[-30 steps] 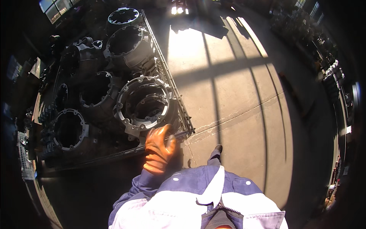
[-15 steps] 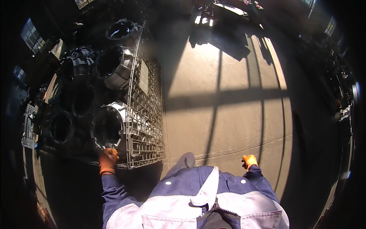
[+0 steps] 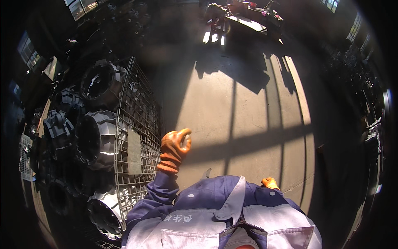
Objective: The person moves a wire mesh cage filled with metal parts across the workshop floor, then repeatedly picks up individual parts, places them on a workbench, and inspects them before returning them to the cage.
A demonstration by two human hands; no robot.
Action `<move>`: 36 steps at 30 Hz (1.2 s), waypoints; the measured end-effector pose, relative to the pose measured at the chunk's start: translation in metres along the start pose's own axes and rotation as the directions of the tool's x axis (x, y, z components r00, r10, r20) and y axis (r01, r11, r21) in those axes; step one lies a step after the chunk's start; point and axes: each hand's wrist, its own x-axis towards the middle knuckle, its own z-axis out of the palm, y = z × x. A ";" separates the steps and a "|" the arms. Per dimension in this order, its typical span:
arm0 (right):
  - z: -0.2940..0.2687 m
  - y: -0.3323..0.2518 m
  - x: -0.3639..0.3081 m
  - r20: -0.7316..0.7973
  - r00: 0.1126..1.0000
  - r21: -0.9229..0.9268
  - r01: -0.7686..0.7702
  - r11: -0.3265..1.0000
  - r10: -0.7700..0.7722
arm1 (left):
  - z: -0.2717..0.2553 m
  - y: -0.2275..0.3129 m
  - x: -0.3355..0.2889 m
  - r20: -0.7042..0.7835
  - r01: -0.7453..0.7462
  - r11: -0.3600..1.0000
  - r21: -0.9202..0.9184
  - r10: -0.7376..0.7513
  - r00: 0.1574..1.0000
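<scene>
The camera sits on the person's head, looking down and ahead. The jacket [image 3: 228, 193] is very near, at the bottom. The floor [image 3: 213, 108] fills the middle, with the cage [image 3: 145, 128] near, on the left. The table [image 3: 249, 23] is far off, up top. Things bend near the rim.

Wire-mesh cage [image 3: 139, 99], upright at left, round grey metal housings [image 3: 108, 141] inside

Wire cage [image 3: 139, 103] at left, sunlit floor [image 3: 211, 106] mid-frame

Round metal parts [image 3: 107, 137] inside cage, pale sheet [image 3: 134, 152] on its wall. Left hand [image 3: 175, 146], orange-gloved, fingers curled, just left of centre, beside cage. Right hand [image 3: 269, 183], lower right, partly behind jacket [image 3: 186, 238]. Table [image 3: 249, 23], top of frame.
</scene>
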 end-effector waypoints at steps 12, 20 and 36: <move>-0.103 -0.312 0.368 0.350 0.908 -0.744 0.418 0.521 -0.229 | 0.310 -0.283 0.295 0.566 0.464 0.790 0.401 -0.612 0.553; -0.085 -1.006 0.581 0.217 0.847 -0.358 0.532 0.767 -0.485 | 0.351 -0.462 0.334 0.451 0.792 0.254 0.555 -0.892 -0.030; -0.084 -1.357 0.964 0.047 0.985 0.089 -0.171 0.981 0.167 | 0.554 -0.952 1.012 0.510 0.859 0.379 0.345 -0.844 0.168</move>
